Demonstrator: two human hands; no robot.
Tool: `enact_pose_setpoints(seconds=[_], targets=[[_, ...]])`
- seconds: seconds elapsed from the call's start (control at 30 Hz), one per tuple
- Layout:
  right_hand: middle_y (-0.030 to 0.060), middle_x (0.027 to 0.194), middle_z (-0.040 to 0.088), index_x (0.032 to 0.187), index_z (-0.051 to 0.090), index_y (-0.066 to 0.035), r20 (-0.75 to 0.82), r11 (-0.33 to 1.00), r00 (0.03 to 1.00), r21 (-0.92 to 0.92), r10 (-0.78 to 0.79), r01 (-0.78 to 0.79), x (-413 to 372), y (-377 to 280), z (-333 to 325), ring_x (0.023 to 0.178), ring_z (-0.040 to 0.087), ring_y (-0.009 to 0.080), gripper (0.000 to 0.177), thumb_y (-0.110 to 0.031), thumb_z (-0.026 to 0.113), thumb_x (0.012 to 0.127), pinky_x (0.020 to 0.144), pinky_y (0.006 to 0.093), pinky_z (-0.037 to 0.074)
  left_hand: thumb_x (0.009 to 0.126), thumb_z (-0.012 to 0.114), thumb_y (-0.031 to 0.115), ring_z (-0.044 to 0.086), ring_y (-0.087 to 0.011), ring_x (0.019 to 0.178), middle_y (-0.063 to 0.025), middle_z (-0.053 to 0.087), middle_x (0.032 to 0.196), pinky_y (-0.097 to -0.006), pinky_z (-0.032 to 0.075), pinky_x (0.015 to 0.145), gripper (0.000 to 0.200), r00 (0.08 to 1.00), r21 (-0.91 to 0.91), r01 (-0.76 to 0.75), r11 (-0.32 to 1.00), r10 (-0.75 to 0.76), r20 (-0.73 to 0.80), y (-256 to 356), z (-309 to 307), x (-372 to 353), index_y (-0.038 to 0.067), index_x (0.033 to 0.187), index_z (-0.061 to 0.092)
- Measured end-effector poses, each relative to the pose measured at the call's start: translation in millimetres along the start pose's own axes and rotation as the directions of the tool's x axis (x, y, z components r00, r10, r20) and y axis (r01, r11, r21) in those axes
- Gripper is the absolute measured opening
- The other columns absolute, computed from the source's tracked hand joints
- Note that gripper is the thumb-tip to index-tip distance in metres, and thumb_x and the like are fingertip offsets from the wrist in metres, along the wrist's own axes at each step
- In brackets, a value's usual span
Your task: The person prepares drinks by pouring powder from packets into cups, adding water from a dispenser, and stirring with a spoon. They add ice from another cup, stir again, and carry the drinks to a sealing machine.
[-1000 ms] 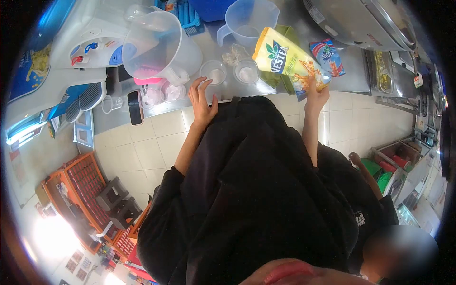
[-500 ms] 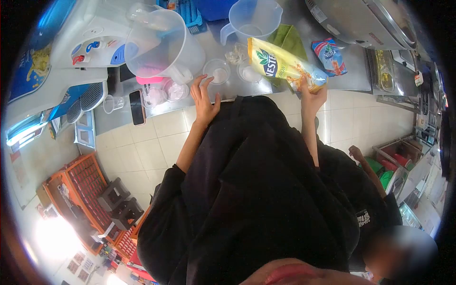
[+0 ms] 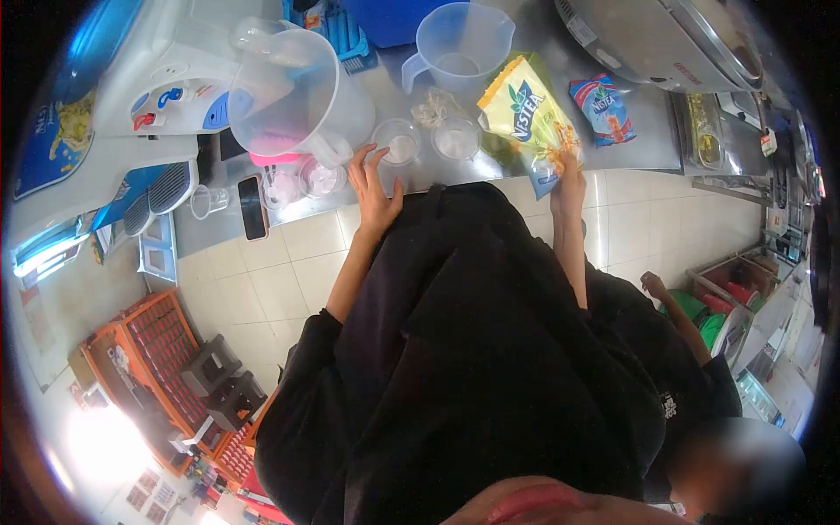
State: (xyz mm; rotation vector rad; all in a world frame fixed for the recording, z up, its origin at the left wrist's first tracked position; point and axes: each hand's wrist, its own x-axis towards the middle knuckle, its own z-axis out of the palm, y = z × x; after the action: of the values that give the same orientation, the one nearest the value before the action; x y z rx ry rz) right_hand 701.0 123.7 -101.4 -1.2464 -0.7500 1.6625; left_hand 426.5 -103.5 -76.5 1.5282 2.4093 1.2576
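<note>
My right hand grips the lower end of a yellow Nestea bag, which leans over a green cloth on the metal counter. My left hand is spread at the counter's front edge and holds nothing; its fingertips are beside a small clear cup with white powder. A second such cup stands to the right of it, near the yellow bag. Behind the bag is a clear measuring jug. A blue Nestea packet lies to the right.
A large clear pitcher stands left of my left hand, with lidded cups in front. Further left are a phone and a drink dispenser. A large metal appliance is at right. Another person is at lower right.
The yellow bag has swung more upright, its top moving right and away from the second cup, which now shows fully. My left hand has stayed nearly in place.
</note>
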Motion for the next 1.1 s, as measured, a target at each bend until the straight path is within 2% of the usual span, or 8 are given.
enact_pose_setpoints(seconds=[0.13, 0.23, 0.4, 0.63, 0.8, 0.93, 1.0, 1.1], targets=[[0.0117, 0.115, 0.067, 0.131, 0.053, -0.001, 0.190, 0.904, 0.925, 0.219, 0.330, -0.368, 17, 19, -14, 0.101, 0.067, 0.0225, 0.044, -0.026, 0.057, 0.095, 0.086, 0.0356, 0.055, 0.073, 0.072, 0.001, 0.038, -0.0391, 0.130, -0.0183, 0.042, 0.137, -0.0524, 0.029, 0.109, 0.064, 1.000, -0.013, 0.017, 1.000, -0.017, -0.001, 2, 3, 2, 0.008, 0.133, 0.049], [0.0097, 0.117, 0.067, 0.130, 0.055, -0.005, 0.166, 0.869, 0.901, 0.243, 0.400, -0.431, 32, 16, -14, 0.106, 0.066, 0.0237, 0.044, -0.030, 0.056, 0.094, 0.091, 0.0368, 0.055, 0.073, 0.077, 0.009, 0.035, -0.0393, 0.133, -0.0167, 0.043, 0.140, -0.0543, 0.025, 0.110, 0.068, 1.000, 0.021, 0.006, 1.000, -0.007, 0.023, 11, 3, 10, 0.009, 0.135, 0.048], [0.0142, 0.124, 0.064, 0.133, 0.053, -0.006, 0.139, 0.912, 0.935, 0.216, 0.326, -0.350, 84, 0, -12, 0.108, 0.066, 0.0286, 0.046, -0.025, 0.056, 0.091, 0.094, 0.0446, 0.055, 0.063, 0.087, 0.039, 0.027, -0.0359, 0.143, -0.0142, 0.044, 0.145, -0.0567, 0.011, 0.117, 0.098, 0.944, 0.168, -0.168, 0.971, 0.109, 0.310, 52, 25, 51, 0.006, 0.143, 0.041], [0.0114, 0.114, 0.068, 0.127, 0.057, -0.004, -0.065, 0.947, 0.950, 0.131, 0.305, -0.294, 144, 15, -29, 0.097, 0.069, 0.0275, 0.047, -0.025, 0.066, 0.087, 0.086, 0.0417, 0.057, 0.063, 0.087, 0.037, 0.036, -0.0356, 0.139, -0.0164, 0.047, 0.140, -0.0554, 0.015, 0.120, 0.100, 0.900, 0.262, -0.263, 0.929, 0.139, 0.412, 42, 71, 74, 0.004, 0.143, 0.038], [0.0125, 0.121, 0.065, 0.130, 0.054, 0.000, 0.039, 0.967, 0.967, 0.026, 0.252, -0.253, 153, 33, -50, 0.104, 0.067, 0.0246, 0.047, -0.028, 0.064, 0.093, 0.089, 0.0382, 0.056, 0.065, 0.085, 0.011, 0.043, -0.0409, 0.131, -0.0200, 0.052, 0.132, -0.0494, 0.039, 0.110, 0.088, 0.961, -0.210, -0.275, 0.938, 0.275, -0.032, 59, 53, 65, 0.003, 0.140, 0.039], [0.0136, 0.124, 0.064, 0.134, 0.051, 0.001, -0.019, 0.952, 0.952, 0.010, 0.306, -0.306, 156, 37, -57, 0.110, 0.065, 0.0250, 0.049, -0.028, 0.061, 0.095, 0.094, 0.0386, 0.053, 0.067, 0.084, 0.008, 0.049, -0.0375, 0.127, -0.0197, 0.053, 0.134, -0.0478, 0.042, 0.106, 0.091, 0.944, -0.196, -0.304, 0.932, 0.322, 0.069, 71, 40, 77, 0.002, 0.143, 0.035], [0.0138, 0.125, 0.063, 0.135, 0.050, 0.001, 0.079, 0.953, 0.952, 0.040, 0.297, -0.301, 146, 26, -61, 0.112, 0.064, 0.0254, 0.050, -0.027, 0.061, 0.095, 0.096, 0.0393, 0.053, 0.066, 0.086, 0.007, 0.056, -0.0305, 0.120, -0.0169, 0.055, 0.134, -0.0432, 0.042, 0.105, 0.096, 0.995, -0.522, -0.019, 0.853, 0.069, 0.076, 79, 38, 81, 0.003, 0.145, 0.032], [0.0141, 0.123, 0.065, 0.133, 0.051, 0.000, 0.190, 0.935, 0.929, 0.106, 0.316, -0.340, 115, -2, -53, 0.108, 0.066, 0.0248, 0.050, -0.027, 0.064, 0.093, 0.093, 0.0394, 0.054, 0.070, 0.086, 0.014, 0.061, -0.0286, 0.112, -0.0145, 0.058, 0.132, -0.0432, 0.046, 0.101, 0.089, 0.983, -0.537, 0.126, 0.834, -0.033, 0.179, 82, 37, 84, 0.002, 0.144, 0.038]])
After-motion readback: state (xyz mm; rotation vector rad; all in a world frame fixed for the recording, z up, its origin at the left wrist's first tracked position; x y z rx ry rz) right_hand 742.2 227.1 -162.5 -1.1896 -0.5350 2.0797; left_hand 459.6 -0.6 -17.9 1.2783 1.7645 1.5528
